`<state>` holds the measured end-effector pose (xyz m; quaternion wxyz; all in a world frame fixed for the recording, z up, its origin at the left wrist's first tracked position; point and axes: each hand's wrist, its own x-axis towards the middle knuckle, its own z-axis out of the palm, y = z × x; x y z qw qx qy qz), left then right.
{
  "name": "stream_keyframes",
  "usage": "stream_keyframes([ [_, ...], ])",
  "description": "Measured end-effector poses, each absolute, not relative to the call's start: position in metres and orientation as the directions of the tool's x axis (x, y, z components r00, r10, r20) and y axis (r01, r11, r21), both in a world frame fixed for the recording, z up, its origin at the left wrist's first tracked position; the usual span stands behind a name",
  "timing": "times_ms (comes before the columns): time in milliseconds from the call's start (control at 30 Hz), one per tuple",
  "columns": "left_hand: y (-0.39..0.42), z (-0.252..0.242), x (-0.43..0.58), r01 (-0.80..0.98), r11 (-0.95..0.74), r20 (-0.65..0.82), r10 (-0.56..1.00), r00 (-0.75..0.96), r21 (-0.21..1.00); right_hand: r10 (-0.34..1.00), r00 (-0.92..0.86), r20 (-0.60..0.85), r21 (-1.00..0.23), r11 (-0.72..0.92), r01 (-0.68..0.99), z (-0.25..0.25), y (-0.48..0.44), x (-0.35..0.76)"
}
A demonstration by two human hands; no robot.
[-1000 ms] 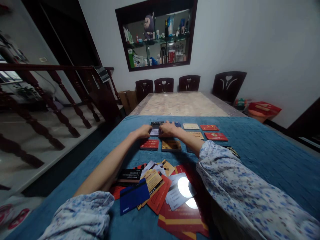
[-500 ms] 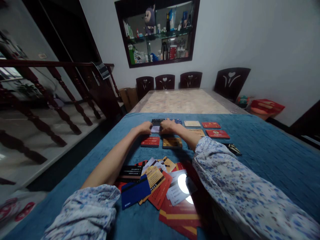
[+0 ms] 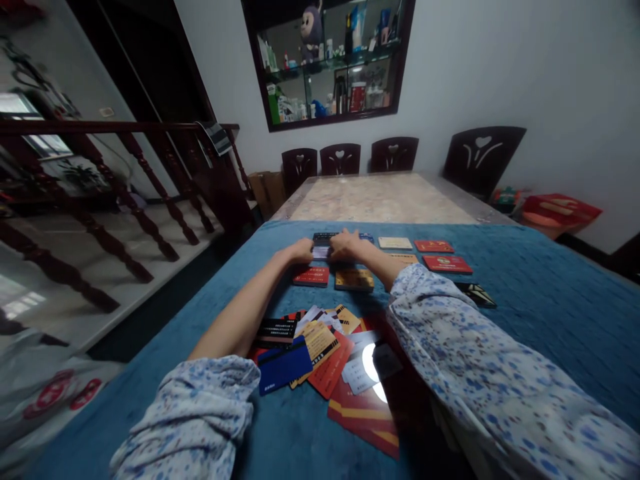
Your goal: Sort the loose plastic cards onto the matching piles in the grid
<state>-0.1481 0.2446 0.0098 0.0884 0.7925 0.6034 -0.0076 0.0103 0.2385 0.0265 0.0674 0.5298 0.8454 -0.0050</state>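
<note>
My left hand (image 3: 301, 251) and my right hand (image 3: 345, 247) hold a pale lilac-white card stack (image 3: 321, 253) between them, one at each side, fingers bent. Just behind it lies a black card stack (image 3: 325, 237). A blue card stack (image 3: 367, 237) shows past my right fingers. Nearer to me are a red card stack (image 3: 311, 276) and a gold card stack (image 3: 354, 280). In front of my forearms is a loose heap with a dark blue card (image 3: 285, 365), an orange-red card (image 3: 333, 365) and a yellow card (image 3: 317, 342).
To the right sit a cream stack (image 3: 395, 243), two red stacks (image 3: 434, 247) and a black-and-gold card (image 3: 476, 293). A glossy red folder (image 3: 363, 421) lies by the heap on the blue cloth (image 3: 540, 320). Dark chairs (image 3: 340, 160) line the far end; a wooden railing (image 3: 135, 160) runs left.
The view has turned slightly left, so everything sits further right. Both hands stay at the pale stack; the cards look unmoved.
</note>
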Motion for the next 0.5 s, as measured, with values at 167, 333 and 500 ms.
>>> stream_keyframes([
  [167, 0.236, 0.014, -0.154, 0.956, -0.259, -0.085, 0.958, 0.272, 0.138, 0.88, -0.464, -0.101, 0.108, 0.473, 0.874, 0.03, 0.233, 0.014],
  [333, 0.224, 0.017, -0.158, 0.954, -0.275, -0.019, 0.96, 0.279, 0.122, 0.867, -0.497, -0.044, 0.13, 0.498, 0.857, 0.038, 0.222, 0.021],
  [500, 0.207, 0.017, -0.162, 0.958, -0.271, 0.084, 0.961, 0.264, 0.097, 0.826, -0.556, 0.097, 0.109, 0.546, 0.831, 0.045, 0.208, 0.028],
])
